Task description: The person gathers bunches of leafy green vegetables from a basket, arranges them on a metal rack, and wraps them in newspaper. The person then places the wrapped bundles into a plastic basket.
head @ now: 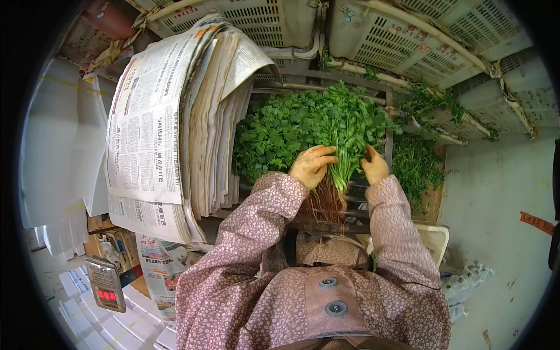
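A bunch of coriander (344, 164) lies with its green stems and leaves away from me and its brown roots (329, 202) toward me. My left hand (313, 166) is on the left side of the stems, fingers curled against them and thumb hidden. At the right side of the bunch is my right hand (375, 165), its thumb raised and fingertips near the stems; its grip is partly hidden. More leafy coriander (275, 131) spreads beneath and to the left, over a rack of dark metal bars (388, 109).
A thick stack of newspapers (148, 131) stands at the left. Slotted plastic crates (407, 43) line the far side, with loose greens (415, 170) at the right. A scale display (105, 284) with red digits and white boxes (131, 326) are at lower left.
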Action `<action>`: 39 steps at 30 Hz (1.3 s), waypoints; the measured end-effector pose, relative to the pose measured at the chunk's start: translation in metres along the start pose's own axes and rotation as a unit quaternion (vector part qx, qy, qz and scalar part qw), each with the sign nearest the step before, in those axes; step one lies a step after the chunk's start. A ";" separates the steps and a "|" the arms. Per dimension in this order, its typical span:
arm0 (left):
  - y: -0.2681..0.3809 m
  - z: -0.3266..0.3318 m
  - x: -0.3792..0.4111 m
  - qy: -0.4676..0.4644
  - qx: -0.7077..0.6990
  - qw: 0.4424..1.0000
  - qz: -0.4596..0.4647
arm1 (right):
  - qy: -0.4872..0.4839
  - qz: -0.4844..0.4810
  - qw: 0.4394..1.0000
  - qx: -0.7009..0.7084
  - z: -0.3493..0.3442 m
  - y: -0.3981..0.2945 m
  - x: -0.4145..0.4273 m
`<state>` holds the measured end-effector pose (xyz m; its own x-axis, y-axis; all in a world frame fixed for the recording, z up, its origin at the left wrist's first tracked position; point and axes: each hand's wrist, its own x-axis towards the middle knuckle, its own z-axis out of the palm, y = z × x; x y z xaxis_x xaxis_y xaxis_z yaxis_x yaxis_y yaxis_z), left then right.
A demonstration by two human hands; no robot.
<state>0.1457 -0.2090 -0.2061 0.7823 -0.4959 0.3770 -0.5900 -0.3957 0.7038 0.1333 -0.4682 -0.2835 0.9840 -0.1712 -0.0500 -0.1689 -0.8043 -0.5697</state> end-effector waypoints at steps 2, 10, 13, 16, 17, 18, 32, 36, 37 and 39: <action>0.006 -0.017 0.000 0.082 -0.050 0.993 -0.073 | -0.034 0.051 0.994 0.087 -0.058 -0.055 -0.018; 0.057 -0.035 0.003 0.016 -0.092 0.990 -0.110 | 0.004 -0.038 0.999 0.031 -0.041 -0.108 -0.060; 0.052 -0.010 -0.001 -0.109 -0.029 0.981 -0.159 | -0.123 0.134 0.890 0.419 -0.074 -0.083 -0.037; 0.043 0.003 0.010 -0.215 -0.035 0.905 -0.366 | -0.075 0.094 0.848 0.516 -0.145 -0.111 -0.022; 0.039 0.008 0.010 -0.192 -0.026 0.920 -0.341 | -0.006 0.065 0.841 0.537 -0.159 -0.116 -0.019; 0.035 0.011 0.008 -0.168 -0.016 0.934 -0.315 | 0.005 0.034 0.783 0.621 -0.165 -0.107 -0.013; 0.024 -0.012 0.022 -0.213 0.227 0.885 -0.345 | -0.058 0.036 0.996 -0.053 -0.097 -0.096 0.014; 0.025 -0.020 0.020 -0.188 0.228 0.887 -0.356 | -0.151 -0.046 0.975 -0.154 -0.039 -0.132 0.015; 0.027 -0.022 0.021 -0.191 0.219 0.884 -0.365 | -0.126 -0.007 0.987 -0.095 -0.040 -0.125 0.017; 0.024 -0.024 0.017 -0.185 0.201 0.887 -0.371 | 0.002 -0.055 0.998 0.007 -0.039 -0.084 0.008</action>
<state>0.1495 -0.2082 -0.1683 0.9100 -0.1737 -0.3764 -0.0215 -0.9265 0.3756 0.1533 -0.4247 -0.2042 0.9964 -0.0836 0.0166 -0.0582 -0.8101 -0.5834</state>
